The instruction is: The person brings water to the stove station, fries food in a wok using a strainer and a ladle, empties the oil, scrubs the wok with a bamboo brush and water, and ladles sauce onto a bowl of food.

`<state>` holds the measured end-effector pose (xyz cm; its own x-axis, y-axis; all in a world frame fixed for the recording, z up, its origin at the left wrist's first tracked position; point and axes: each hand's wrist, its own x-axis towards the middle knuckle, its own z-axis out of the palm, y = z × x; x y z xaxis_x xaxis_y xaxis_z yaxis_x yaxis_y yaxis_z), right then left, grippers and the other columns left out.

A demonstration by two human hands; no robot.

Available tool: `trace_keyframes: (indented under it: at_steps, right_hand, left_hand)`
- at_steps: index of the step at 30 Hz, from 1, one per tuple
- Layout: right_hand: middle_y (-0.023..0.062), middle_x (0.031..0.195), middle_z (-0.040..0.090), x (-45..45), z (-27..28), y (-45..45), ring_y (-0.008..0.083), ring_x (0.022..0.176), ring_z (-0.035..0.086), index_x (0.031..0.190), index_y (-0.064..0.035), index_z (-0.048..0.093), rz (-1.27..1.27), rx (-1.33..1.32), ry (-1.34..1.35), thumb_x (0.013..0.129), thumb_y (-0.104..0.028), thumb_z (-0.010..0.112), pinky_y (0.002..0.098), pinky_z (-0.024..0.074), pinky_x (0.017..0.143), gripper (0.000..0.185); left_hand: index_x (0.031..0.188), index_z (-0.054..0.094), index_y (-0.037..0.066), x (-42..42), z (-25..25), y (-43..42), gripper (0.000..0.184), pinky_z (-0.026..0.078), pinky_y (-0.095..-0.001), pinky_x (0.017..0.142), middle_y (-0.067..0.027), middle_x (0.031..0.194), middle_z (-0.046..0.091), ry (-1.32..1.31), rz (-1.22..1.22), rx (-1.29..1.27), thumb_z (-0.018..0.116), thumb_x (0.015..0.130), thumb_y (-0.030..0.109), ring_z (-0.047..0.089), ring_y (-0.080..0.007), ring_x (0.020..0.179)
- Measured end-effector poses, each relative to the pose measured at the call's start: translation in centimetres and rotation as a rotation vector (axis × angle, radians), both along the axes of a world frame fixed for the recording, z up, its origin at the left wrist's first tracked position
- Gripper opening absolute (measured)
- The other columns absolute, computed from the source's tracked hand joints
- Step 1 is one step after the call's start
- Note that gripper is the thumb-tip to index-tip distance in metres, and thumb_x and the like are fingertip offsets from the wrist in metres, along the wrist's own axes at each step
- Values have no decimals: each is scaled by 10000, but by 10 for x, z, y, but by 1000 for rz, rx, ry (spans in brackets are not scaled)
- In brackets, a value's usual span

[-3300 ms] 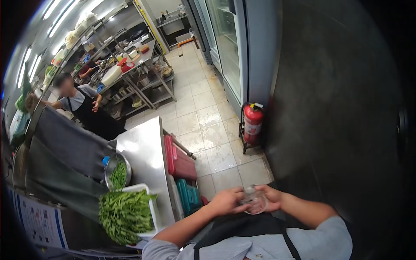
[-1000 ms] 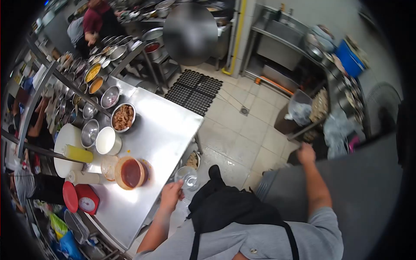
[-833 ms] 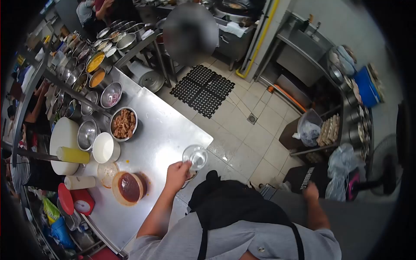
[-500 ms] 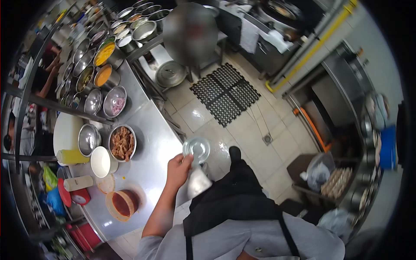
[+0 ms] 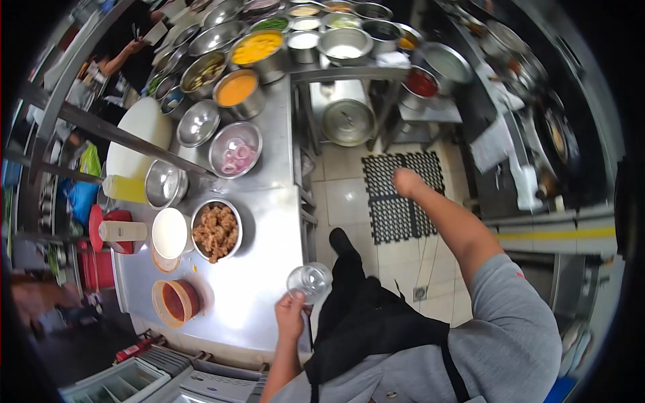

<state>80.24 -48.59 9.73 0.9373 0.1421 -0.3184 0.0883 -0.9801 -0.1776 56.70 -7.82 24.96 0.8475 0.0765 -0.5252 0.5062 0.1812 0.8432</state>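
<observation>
My left hand [image 5: 290, 316] is closed on the rim of a clear glass bowl [image 5: 310, 281], held near the counter's edge. No contents can be made out in it. Extended forward over the floor, my right hand [image 5: 406, 182] looks like a fist, and nothing shows in it. On the steel counter [image 5: 269, 269], left of the glass bowl, sits a metal bowl of brown meat pieces [image 5: 215, 232]. Beside that stand a white tub [image 5: 170, 232] and an orange-brown tub of red sauce [image 5: 177, 302]. Sliced onion lies in another metal bowl [image 5: 236, 150].
Several metal pots, including one of orange sauce [image 5: 236, 88], line the far counter. A metal rail [image 5: 134, 133] crosses above the left side. Squeeze bottles [image 5: 124, 231] stand at left. A black mat [image 5: 396, 215] covers floor tiles; a stove [image 5: 557, 134] is at right.
My view has turned rightward toward the stove. My right arm has come into view, stretched forward. My left hand still holds the glass bowl, now lower in view.
</observation>
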Motion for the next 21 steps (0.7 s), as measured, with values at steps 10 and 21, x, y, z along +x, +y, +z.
trace_keyframes:
  at_steps: [10,21]
  right_hand:
    - [118,979,625,193,-39,270,226,826,601,1164,-17,537,-697,1431,540,839,-335,571,352,491,750,455]
    - [220,912,641,235,-67,243,289,869,627,890,43,648,-232,682,181,775,-247,557,350,474,776,325]
  left_hand:
    - [880,626,14,92,0,-26,207,431,-300,658,-77,768,571,-245,-210,253,649,788,198,538,-169,711]
    - [834,625,8,80,-2,-60,167,422,-293,635,-73,710,563,89,109,437,638,781,166,536,-176,686]
